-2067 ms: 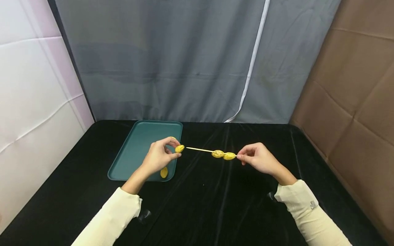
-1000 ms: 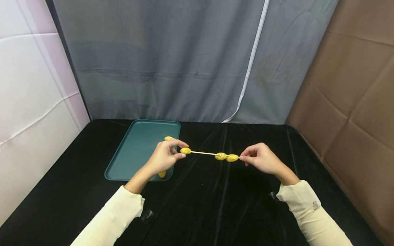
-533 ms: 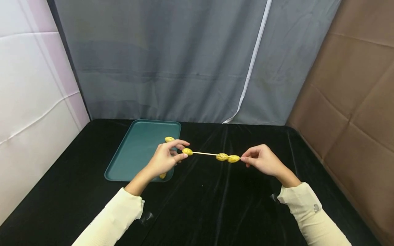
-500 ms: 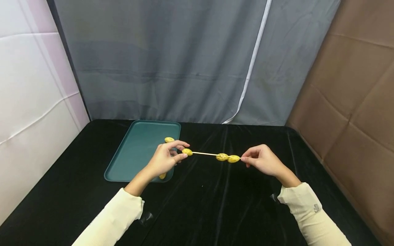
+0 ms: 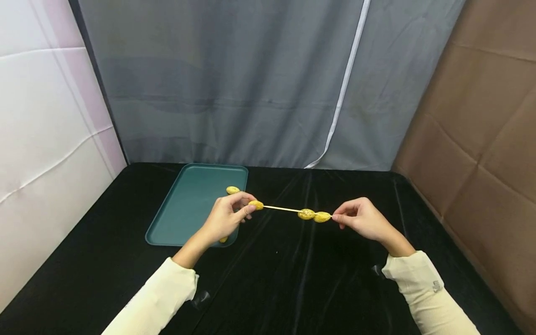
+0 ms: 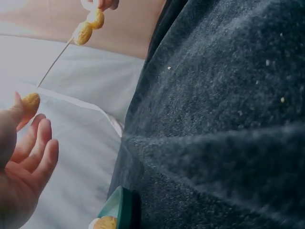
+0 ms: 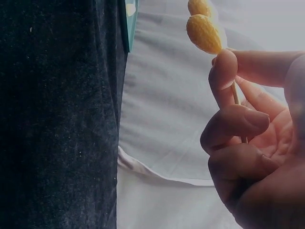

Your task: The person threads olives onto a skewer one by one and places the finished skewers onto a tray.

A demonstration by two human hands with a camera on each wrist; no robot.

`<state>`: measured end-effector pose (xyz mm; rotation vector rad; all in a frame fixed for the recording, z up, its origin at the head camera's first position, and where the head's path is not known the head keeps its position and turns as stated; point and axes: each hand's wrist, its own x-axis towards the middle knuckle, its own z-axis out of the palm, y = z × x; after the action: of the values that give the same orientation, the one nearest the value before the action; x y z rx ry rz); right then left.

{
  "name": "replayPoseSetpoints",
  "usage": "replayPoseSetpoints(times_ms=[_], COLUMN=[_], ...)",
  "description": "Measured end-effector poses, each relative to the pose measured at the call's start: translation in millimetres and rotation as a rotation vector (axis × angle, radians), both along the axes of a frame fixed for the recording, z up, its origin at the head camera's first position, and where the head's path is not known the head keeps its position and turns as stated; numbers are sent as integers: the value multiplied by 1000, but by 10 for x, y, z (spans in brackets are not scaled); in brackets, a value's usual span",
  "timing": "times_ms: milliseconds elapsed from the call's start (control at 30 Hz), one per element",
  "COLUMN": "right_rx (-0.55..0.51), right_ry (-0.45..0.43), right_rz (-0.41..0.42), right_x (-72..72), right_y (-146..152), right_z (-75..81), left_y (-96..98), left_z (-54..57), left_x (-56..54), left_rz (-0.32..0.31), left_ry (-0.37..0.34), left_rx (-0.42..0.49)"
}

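My right hand (image 5: 362, 219) pinches the end of a thin wooden skewer (image 5: 281, 208) between thumb and fingers; in the right wrist view its lower end runs down inside the curled fingers. Two mottled yellow oval pieces (image 5: 306, 214), potato-like in look, are threaded close together near that hand. At the skewer's far tip, my left hand (image 5: 223, 217) pinches a third yellow oval piece (image 5: 257, 205) between thumb and index finger. The tip meets this piece; how deep it goes in is hidden. The left wrist view shows the other left fingers spread away from the piece (image 6: 30, 104).
A green rectangular tray (image 5: 188, 204) lies behind and beneath the left hand. On its right side are a yellow piece (image 5: 232, 190) and another (image 5: 224, 239), mostly hidden by the left hand. A black cloth (image 5: 268, 288) covers the table; a grey curtain (image 5: 226, 83) hangs behind.
The left hand has moved right, bringing its yellow piece from just off the skewer's tip into contact with it. The right hand has shifted slightly right with the skewer.
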<state>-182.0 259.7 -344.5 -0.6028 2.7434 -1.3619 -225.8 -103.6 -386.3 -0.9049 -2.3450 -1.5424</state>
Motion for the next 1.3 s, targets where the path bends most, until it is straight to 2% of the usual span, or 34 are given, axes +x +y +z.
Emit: replayPoseSetpoints(times_ms=[133, 367, 500, 633, 933, 1100, 1300], right_rx=[-3, -26, -46, -56, -55, -60, -64], right_ry=[18, 24, 30, 42, 51, 54, 51], right_rz=[1, 4, 11, 2, 0, 11, 21], right_x=[2, 22, 20, 33, 29, 18, 21], right_y=[-7, -17, -27, -30, -28, -17, -18], right_z=[11, 4, -16, -8, 18, 25, 12], left_y=[5, 12, 5, -8, -41, -38, -49], left_z=[-9, -24, -25, -14, 19, 15, 7], left_x=[5, 9, 15, 18, 12, 8, 7], left_rz=[-9, -40, -54, -89, -121, -119, -103], left_ry=[-32, -108, -141, -174, -186, -177, -150], left_rx=[63, 286, 365, 379, 359, 379, 358])
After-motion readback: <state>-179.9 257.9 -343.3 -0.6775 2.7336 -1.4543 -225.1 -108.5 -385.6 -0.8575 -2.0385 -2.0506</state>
